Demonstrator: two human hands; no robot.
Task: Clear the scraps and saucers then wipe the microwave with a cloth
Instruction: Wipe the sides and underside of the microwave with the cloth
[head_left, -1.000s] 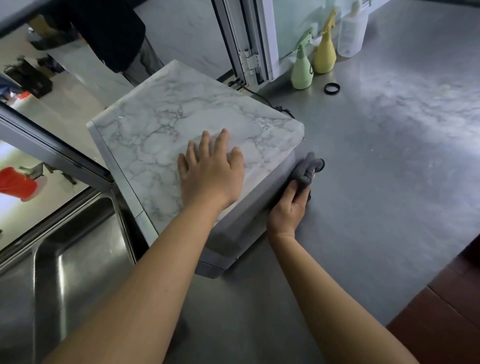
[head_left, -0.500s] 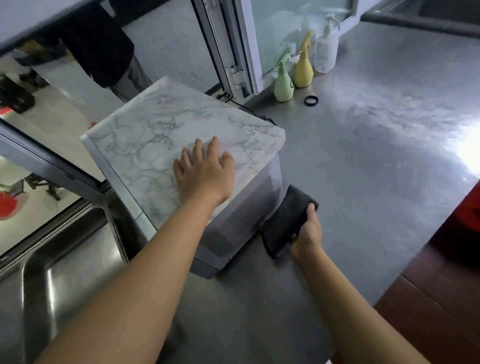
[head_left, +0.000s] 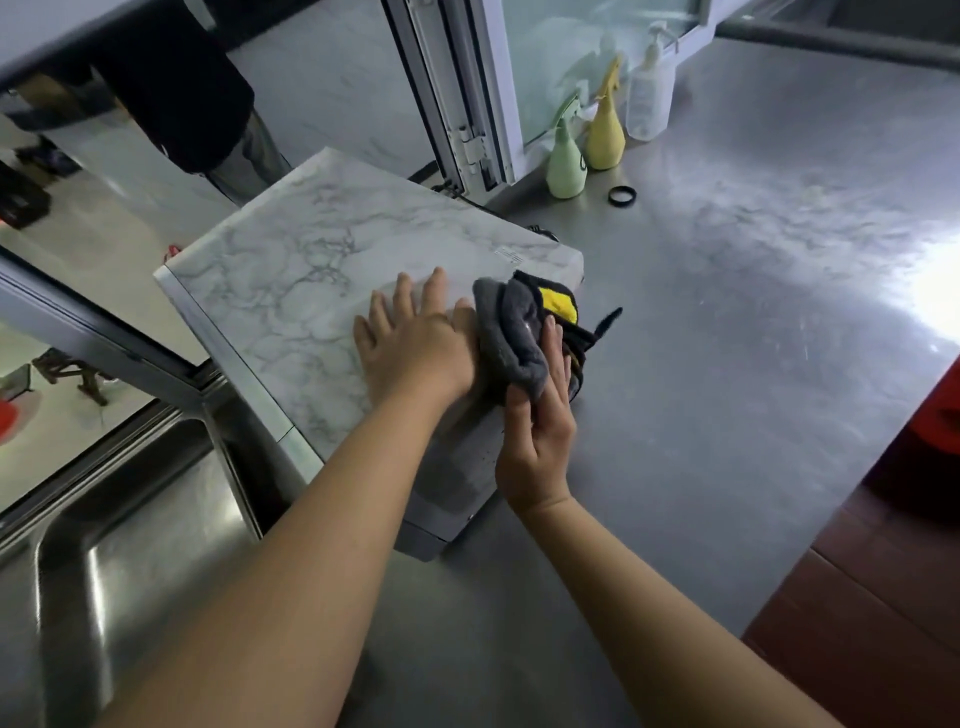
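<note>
The microwave (head_left: 332, 291) sat on the steel counter (head_left: 753, 322) beside the sink (head_left: 130, 545). I laid my left hand (head_left: 410, 343) flat on top to steady it, while my right hand (head_left: 540, 415) gripped the bunched cloth (head_left: 511, 332) at its top edge, ready to wipe.

One head-worn wide-angle camera gives the only view, looking forward and steeply down from above the person's forearms. It sits close over the steel bench (head_left: 727, 364), so both arms run up from the lower edge toward the middle. The lens bends straight lines near the edges. The sink (head_left: 130, 545) fills the lower left corner, and the window frame (head_left: 457, 88) crosses the top.
</note>
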